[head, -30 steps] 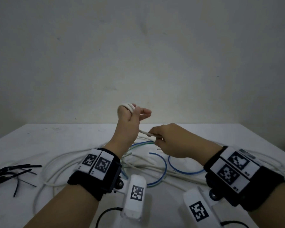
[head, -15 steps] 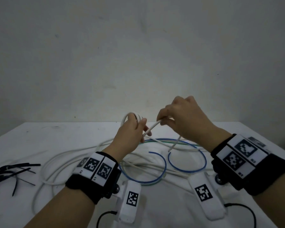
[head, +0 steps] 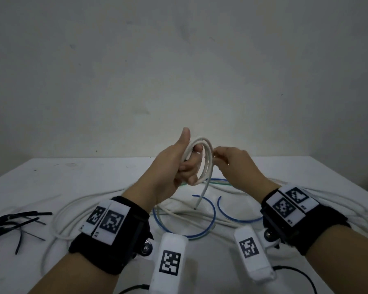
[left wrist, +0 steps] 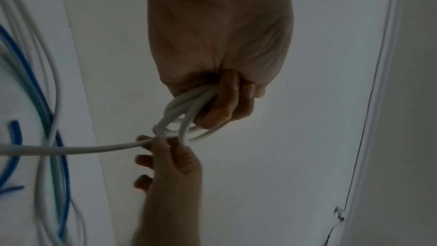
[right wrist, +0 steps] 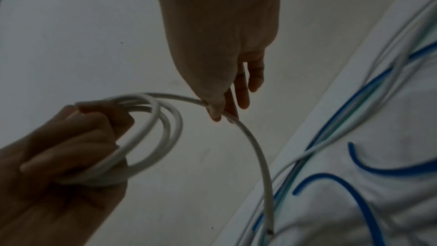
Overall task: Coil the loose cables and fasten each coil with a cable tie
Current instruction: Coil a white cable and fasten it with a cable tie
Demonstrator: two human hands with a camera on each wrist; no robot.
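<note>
A white cable (head: 206, 160) is wound in a few loops, held up above the table. My left hand (head: 179, 164) grips the loops with curled fingers, thumb pointing up; in the left wrist view the coil (left wrist: 187, 111) runs out of that fist. My right hand (head: 227, 160) pinches the cable's free tail just right of the coil; in the right wrist view the thumb and finger (right wrist: 216, 108) hold the tail (right wrist: 255, 147). The tail's cut end (head: 197, 205) hangs down toward the table. Black cable ties (head: 11, 221) lie at the left edge.
On the white table (head: 72, 177) lie more loose white cables (head: 68, 211), blue cable arcs (head: 208, 221) and a green cable (head: 221, 184) under my hands. A plain wall (head: 179, 71) rises behind the table's far edge.
My left hand turned thumb up and the coil gained another loop. My right hand came down from above to the coil's right side, and the tail's end now hangs free.
</note>
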